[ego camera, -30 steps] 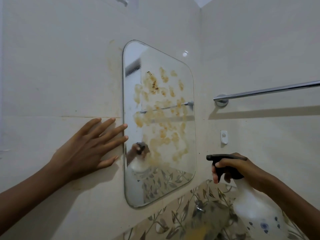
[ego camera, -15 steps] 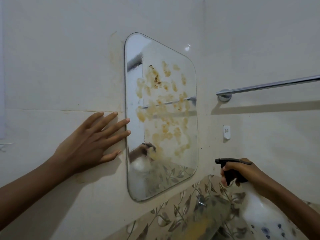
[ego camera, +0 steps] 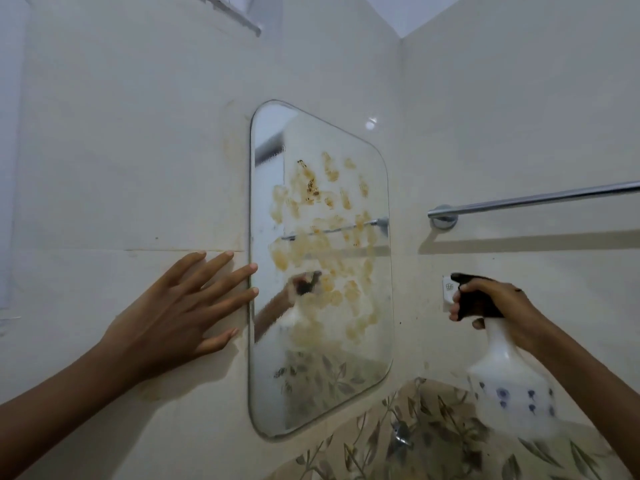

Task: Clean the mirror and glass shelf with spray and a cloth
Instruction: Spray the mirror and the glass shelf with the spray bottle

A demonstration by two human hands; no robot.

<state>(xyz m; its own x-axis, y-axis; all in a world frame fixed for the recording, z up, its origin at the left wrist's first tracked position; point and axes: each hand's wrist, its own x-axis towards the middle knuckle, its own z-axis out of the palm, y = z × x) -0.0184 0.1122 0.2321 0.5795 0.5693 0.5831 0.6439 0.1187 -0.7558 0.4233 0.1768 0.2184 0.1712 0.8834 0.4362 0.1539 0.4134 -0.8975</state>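
A rounded rectangular mirror [ego camera: 322,140] hangs on the cream tiled wall, smeared with many yellow-brown stains across its middle. My left hand [ego camera: 173,313] lies flat on the wall just left of the mirror, fingers spread, two fingertips touching the mirror's edge. My right hand [ego camera: 498,306] grips the black trigger head of a white spray bottle [ego camera: 509,386] with blue flower prints, nozzle pointing left toward the mirror. The bottle and my arm are reflected in the mirror. No cloth or glass shelf is in view.
A chrome towel bar [ego camera: 533,199] runs along the right wall above the bottle. A small white hook [ego camera: 448,289] sits on that wall behind my right hand. Leaf-patterned tiles [ego camera: 433,441] and a metal tap fitting [ego camera: 400,434] lie below the mirror.
The view has tilted up, so the mirror sits lower in frame. My right hand has lifted the spray bottle higher, level with the white hook. My left hand stays flat on the wall.
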